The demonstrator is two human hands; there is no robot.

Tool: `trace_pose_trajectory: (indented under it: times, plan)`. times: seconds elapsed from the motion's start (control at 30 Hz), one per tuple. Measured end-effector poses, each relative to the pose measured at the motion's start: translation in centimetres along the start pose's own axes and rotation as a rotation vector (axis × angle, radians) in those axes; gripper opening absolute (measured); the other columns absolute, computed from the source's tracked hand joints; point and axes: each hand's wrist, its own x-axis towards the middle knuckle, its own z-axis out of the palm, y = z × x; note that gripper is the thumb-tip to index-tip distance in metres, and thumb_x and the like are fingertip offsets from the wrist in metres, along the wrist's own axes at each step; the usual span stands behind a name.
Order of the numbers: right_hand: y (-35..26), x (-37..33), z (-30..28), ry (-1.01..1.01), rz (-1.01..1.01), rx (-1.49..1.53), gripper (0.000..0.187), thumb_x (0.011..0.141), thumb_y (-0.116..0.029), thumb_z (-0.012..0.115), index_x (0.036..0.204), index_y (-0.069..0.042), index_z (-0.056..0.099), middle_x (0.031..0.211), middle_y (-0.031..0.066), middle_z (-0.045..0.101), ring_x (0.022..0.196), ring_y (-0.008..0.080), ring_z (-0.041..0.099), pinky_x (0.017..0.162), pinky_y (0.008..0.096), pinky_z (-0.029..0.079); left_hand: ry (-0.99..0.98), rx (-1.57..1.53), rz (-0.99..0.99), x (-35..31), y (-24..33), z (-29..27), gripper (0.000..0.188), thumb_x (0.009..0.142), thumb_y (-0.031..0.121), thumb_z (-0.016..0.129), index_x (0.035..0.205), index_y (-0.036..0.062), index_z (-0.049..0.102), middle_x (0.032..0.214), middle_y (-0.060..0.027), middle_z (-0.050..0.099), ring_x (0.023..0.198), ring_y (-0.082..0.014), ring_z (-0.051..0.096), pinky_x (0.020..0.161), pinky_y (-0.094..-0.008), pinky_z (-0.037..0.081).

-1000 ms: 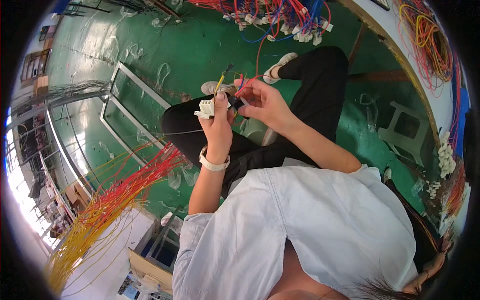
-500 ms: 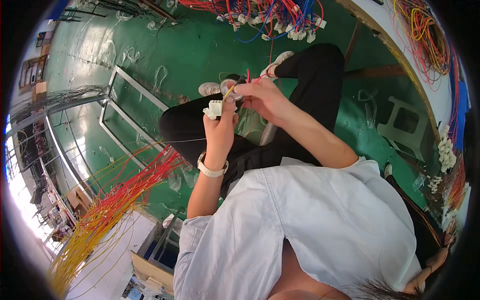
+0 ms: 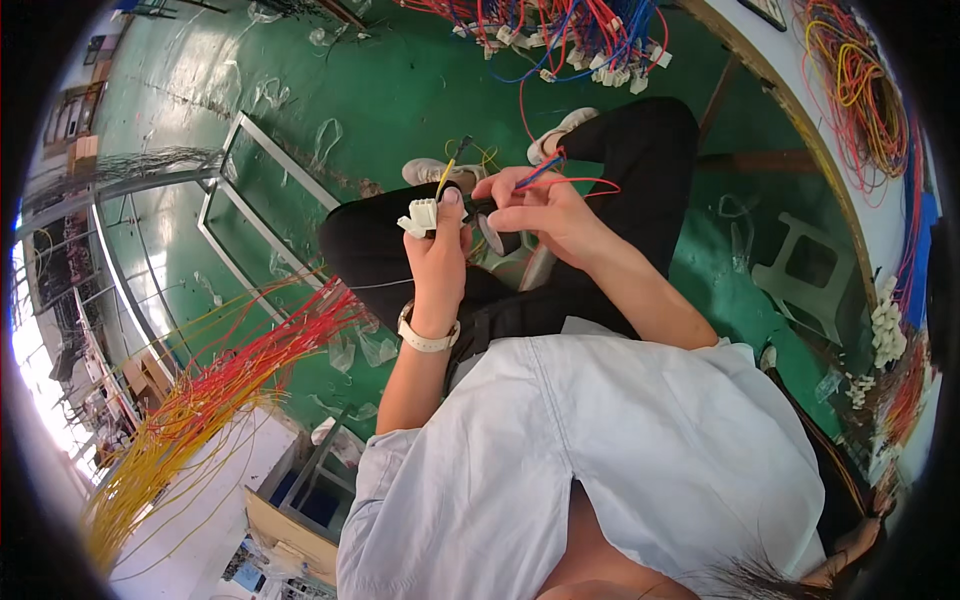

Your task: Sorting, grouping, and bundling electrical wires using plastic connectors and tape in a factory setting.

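My left hand (image 3: 438,265), a pale band on its wrist, is closed around white plastic connector housings (image 3: 424,214). A yellow wire (image 3: 446,176) sticks up beside its thumb. To the right, my right hand (image 3: 558,228) has curled fingers, with red and blue wires (image 3: 544,168) running into its grip; a red loop bends out past the knuckles. Thumb and forefinger are slightly apart at the tips. Between the hands is a round, shiny grey thing (image 3: 490,236), partly covered by fingers, whose kind I cannot make out. Both hands are above my crossed legs.
Red and blue wires with white connectors (image 3: 600,60) hang at the far side. Long red and yellow wires (image 3: 230,410) spread at the left, near a metal frame (image 3: 270,165). A stool (image 3: 812,270) stands at right, below a curved table edge (image 3: 800,110) bearing coiled wires.
My right hand has drawn back to the right from my left hand, and the red and blue wires now show at its fingers. My left hand still holds the connector housings, nearly in place.
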Motion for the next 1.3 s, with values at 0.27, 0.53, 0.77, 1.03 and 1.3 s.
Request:
trace_pose_trajectory:
  times: [0.27,0.53,0.77,1.03,1.3]
  plan:
    - [-0.9,0.5,0.3,0.143,-0.293,-0.633,0.058,0.067,0.013,0.066,0.122,0.000,0.053,0.103,0.0031,0.056,0.103,0.0122,0.054,0.091,0.0277,0.044,-0.116,-0.128,-0.250,-1.2,1.6,0.6,0.021,0.093,0.024,0.058,0.078,0.0140,0.048,0.056,0.0061,0.040,0.044,-0.0030,0.027,0.039,-0.0211,0.016]
    - [-1.0,0.4,0.1,-0.088,-0.113,-0.106,0.042,0.083,-0.017,0.063,0.117,0.007,0.054,0.114,0.0150,0.059,0.107,0.0208,0.057,0.093,0.0365,0.046,-0.192,-0.077,-0.179,-0.8,2.6,0.3,0.012,0.094,0.022,0.055,0.092,0.0111,0.055,0.063,0.0072,0.042,0.049,-0.0010,0.029,0.040,-0.0192,0.016]
    - [-3.1,-0.5,0.4,-0.053,0.158,-0.201,0.037,0.073,-0.015,0.068,0.105,0.002,0.060,0.112,0.0123,0.059,0.105,0.0187,0.057,0.089,0.0323,0.048,-0.140,0.014,-0.088,-0.8,1.7,0.1,0.014,0.095,0.021,0.055,0.086,0.0110,0.055,0.057,0.0080,0.037,0.047,-0.0024,0.027,0.041,-0.0213,0.016]
    - [-3.2,-0.5,-0.3,-0.084,-0.021,-0.300,0.070,0.060,0.010,0.068,0.127,0.002,0.053,0.112,0.0082,0.059,0.109,0.0181,0.055,0.097,0.0320,0.040,-0.175,-0.192,-0.165,-2.5,2.8,-0.2,0.018,0.093,0.027,0.057,0.087,0.0101,0.054,0.057,0.0033,0.039,0.046,-0.0043,0.026,0.042,-0.0218,0.016]
    - [-1.7,1.5,-0.7,0.035,0.010,-0.312,0.047,0.078,0.007,0.065,0.124,0.005,0.054,0.121,0.0175,0.057,0.107,0.0168,0.058,0.088,0.0291,0.050,-0.166,-0.148,-0.185,-2.2,3.5,-0.5,0.022,0.095,0.022,0.056,0.077,0.0121,0.050,0.057,0.0081,0.036,0.046,-0.0028,0.024,0.042,-0.0225,0.016]
